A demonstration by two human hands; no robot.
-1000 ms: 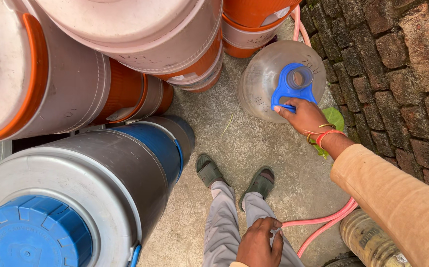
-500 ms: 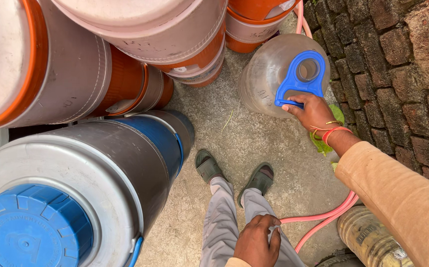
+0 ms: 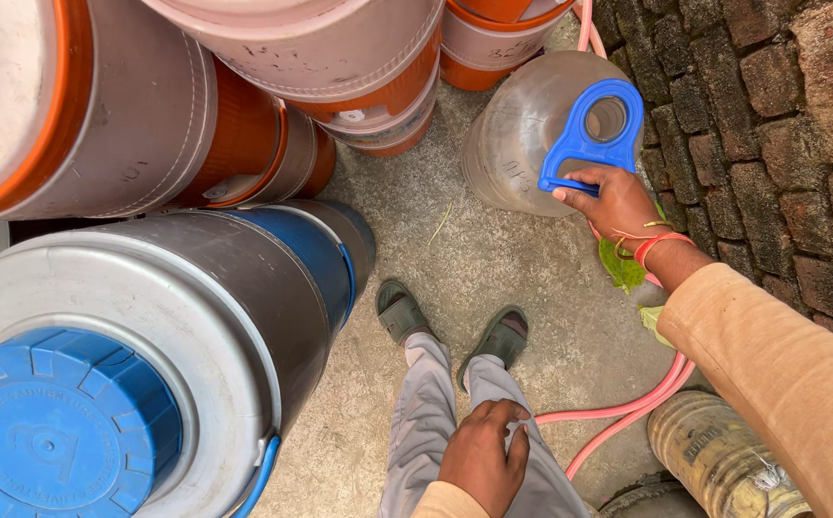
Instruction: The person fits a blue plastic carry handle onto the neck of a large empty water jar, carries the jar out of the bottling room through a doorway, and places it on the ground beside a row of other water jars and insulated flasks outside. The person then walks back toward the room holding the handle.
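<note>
A clear jug (image 3: 522, 144) stands on the concrete floor (image 3: 493, 259) against the brick wall (image 3: 771, 125), its long axis roughly upright and its mouth pointing up toward the camera. The right hand (image 3: 613, 200) is closed around the jug's blue handle (image 3: 589, 139), which rings the neck. Orange-banded drums (image 3: 378, 86) crowd just left of the jug; a pink hose (image 3: 627, 408) runs along the wall below it. The left hand (image 3: 483, 460) rests loosely curled on the person's trouser leg, holding nothing clearly visible.
</note>
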